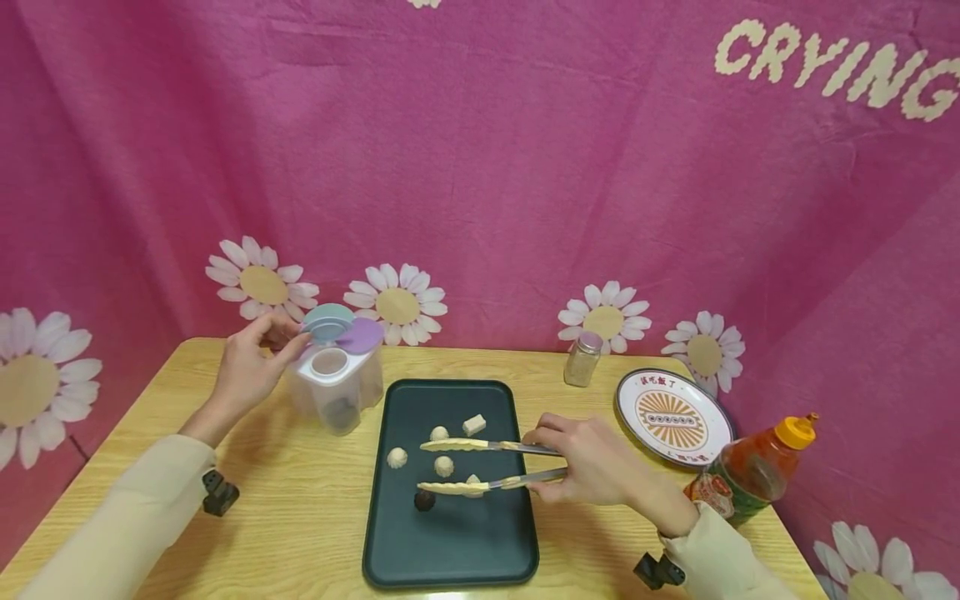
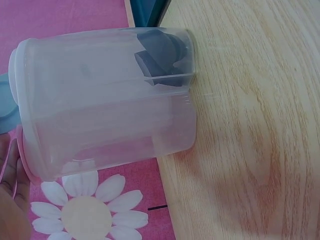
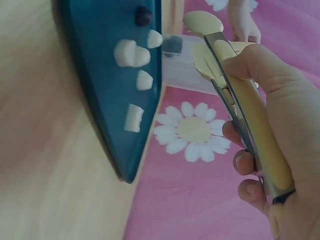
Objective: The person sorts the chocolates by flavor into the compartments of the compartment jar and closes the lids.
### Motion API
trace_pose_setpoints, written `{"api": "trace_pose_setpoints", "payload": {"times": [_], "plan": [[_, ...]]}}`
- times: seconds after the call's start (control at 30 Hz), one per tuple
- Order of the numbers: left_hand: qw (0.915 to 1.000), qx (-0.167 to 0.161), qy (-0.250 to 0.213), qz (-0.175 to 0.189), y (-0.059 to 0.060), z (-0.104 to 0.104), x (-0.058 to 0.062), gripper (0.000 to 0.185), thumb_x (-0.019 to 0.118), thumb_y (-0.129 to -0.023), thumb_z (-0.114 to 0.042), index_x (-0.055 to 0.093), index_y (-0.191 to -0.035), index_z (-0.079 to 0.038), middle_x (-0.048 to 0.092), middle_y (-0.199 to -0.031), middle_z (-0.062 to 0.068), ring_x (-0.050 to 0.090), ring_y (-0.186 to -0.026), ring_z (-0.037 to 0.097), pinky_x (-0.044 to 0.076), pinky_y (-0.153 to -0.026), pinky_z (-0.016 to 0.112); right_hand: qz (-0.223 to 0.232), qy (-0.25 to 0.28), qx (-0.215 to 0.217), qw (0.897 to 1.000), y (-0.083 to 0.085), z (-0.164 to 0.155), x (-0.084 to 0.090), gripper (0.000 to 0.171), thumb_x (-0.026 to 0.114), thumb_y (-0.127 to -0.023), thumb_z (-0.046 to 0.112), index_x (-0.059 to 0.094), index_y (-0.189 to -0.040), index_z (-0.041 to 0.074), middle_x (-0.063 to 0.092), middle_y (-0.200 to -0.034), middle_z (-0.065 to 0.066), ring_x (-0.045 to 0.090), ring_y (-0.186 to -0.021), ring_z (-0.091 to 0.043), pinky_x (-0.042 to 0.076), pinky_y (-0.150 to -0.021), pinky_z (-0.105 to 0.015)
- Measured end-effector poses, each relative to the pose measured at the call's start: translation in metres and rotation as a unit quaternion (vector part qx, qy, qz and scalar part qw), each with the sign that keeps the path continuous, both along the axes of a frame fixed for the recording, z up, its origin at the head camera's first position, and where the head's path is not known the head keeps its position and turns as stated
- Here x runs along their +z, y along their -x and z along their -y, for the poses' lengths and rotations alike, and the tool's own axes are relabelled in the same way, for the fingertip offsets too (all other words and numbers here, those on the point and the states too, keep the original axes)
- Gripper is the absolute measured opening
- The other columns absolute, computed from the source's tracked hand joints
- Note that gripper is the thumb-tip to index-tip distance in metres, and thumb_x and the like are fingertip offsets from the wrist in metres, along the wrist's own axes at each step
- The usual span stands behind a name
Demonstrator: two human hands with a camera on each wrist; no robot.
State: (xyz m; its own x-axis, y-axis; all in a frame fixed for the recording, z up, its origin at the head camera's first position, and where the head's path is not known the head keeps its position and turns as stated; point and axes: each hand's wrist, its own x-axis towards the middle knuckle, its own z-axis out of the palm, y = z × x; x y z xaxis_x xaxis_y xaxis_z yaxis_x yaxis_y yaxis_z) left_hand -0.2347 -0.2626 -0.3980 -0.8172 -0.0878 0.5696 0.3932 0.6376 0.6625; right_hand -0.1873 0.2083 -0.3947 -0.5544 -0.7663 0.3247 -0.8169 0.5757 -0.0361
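Observation:
At the back left, my left hand [image 1: 253,367] pinches the raised blue-green flap lid [image 1: 327,325] of a clear plastic container [image 1: 348,400]. The round opening under that flap is uncovered, and a purple flap [image 1: 363,336] beside it lies down. Dark pieces [image 2: 162,57] sit at the container's bottom in the left wrist view. My right hand [image 1: 596,462] grips metal tongs [image 3: 262,135] with cream tips, spread apart with nothing between them, above the dark tray [image 1: 450,558]. On the tray lie several small white pieces [image 1: 474,425] and one dark ball [image 1: 424,500].
A small glass jar [image 1: 582,362] with a pinkish lid stands at the back right. Beside it lies a white patterned plate [image 1: 705,408]. A red sauce bottle [image 1: 757,467] with a yellow cap stands by the right forearm. A pink daisy cloth [image 1: 480,208] hangs behind the wooden table.

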Motion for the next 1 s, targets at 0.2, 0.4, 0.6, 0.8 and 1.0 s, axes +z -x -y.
{"api": "trace_pose_setpoints", "payload": {"times": [0.2, 0.4, 0.6, 0.8, 1.0], "plan": [[0.9999, 0.001, 0.002, 0.01, 0.0, -0.001, 0.0, 0.017, 0.077, -0.096, -0.011, 0.067, -0.105, -0.001, 0.066, -0.091, 0.004, 0.053, -0.078, -0.002, 0.045, -0.073, 0.006, 0.024, -0.024, -0.011, 0.999, -0.01, -0.002, -0.016, 0.041, 0.088, -0.075, 0.048, 0.077, -0.108, 0.026, 0.064, -0.09, 0.016, 0.041, -0.059, 0.01, 0.029, -0.053, -0.009], [1.0, 0.001, -0.003, -0.006, 0.001, 0.0, -0.001, 0.017, 0.079, -0.094, -0.008, 0.067, -0.102, 0.0, 0.063, -0.086, -0.006, 0.053, -0.076, -0.005, 0.045, -0.073, 0.006, 0.043, -0.027, -0.013, 0.999, -0.013, -0.002, -0.028, 0.04, 0.088, -0.074, 0.047, 0.077, -0.106, 0.026, 0.065, -0.092, 0.017, 0.041, -0.061, 0.01, 0.03, -0.053, -0.008], [1.0, 0.004, -0.002, 0.005, 0.0, 0.0, -0.002, 0.018, 0.078, -0.095, -0.011, 0.067, -0.105, -0.002, 0.064, -0.089, -0.001, 0.053, -0.079, -0.004, 0.044, -0.074, 0.005, 0.06, -0.033, -0.005, 0.998, -0.013, -0.001, -0.034, 0.038, 0.088, -0.075, 0.044, 0.077, -0.106, 0.024, 0.066, -0.093, 0.016, 0.044, -0.064, 0.01, 0.036, -0.056, -0.008], [1.0, 0.004, -0.001, 0.009, -0.001, -0.001, 0.0, 0.018, 0.078, -0.096, -0.013, 0.068, -0.107, -0.002, 0.065, -0.091, 0.001, 0.053, -0.08, -0.004, 0.044, -0.075, 0.005, 0.07, -0.03, 0.0, 0.997, -0.012, 0.001, -0.034, 0.035, 0.086, -0.077, 0.043, 0.077, -0.106, 0.024, 0.065, -0.092, 0.015, 0.04, -0.062, 0.01, 0.033, -0.055, -0.008], [1.0, 0.001, -0.002, 0.005, -0.001, 0.0, -0.001, 0.017, 0.078, -0.096, -0.011, 0.068, -0.106, -0.002, 0.065, -0.09, -0.001, 0.053, -0.079, -0.005, 0.044, -0.074, 0.004, 0.091, -0.033, -0.003, 0.995, -0.01, 0.003, -0.035, 0.033, 0.084, -0.079, 0.042, 0.077, -0.106, 0.023, 0.064, -0.091, 0.015, 0.04, -0.061, 0.009, 0.033, -0.055, -0.009]]}}
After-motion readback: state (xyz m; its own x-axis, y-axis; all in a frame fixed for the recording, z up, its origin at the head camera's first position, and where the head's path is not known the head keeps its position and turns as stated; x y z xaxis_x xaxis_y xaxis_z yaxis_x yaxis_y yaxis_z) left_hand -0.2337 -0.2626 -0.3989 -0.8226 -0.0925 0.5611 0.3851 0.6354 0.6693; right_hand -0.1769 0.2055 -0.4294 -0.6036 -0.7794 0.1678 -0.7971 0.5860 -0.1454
